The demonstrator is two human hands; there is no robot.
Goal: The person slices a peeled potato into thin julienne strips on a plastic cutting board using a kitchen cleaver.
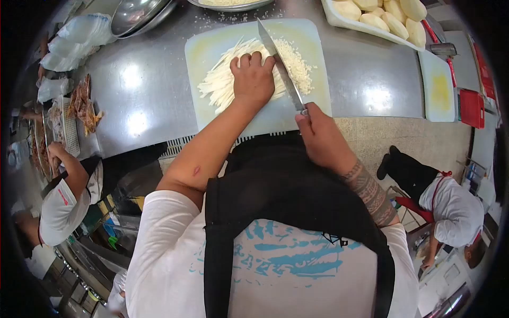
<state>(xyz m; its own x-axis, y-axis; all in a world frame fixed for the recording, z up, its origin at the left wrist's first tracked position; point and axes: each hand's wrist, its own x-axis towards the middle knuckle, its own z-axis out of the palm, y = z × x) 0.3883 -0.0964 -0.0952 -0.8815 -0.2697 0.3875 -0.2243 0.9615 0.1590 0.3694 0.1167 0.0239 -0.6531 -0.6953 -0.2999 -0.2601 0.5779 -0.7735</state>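
Note:
On the white cutting board (313, 111) lies a spread of pale potato strips (220, 79), with finely chopped potato bits (297, 63) to their right. My left hand (253, 82) presses down on the strips with its fingers curled over them. The handle of a long kitchen knife (286, 74) is wrapped in my right hand (323, 132). Its blade points away from me, between the strips and the chopped bits, close beside my left fingertips. The knife's cutting edge cannot be made out clearly.
A white tray of peeled potatoes (395, 24) stands at the back right, metal bowls (140, 16) at the back left. Loose bits are scattered behind the board. A second board (438, 87) lies right. One person (63, 204) works at left, another (450, 204) at right.

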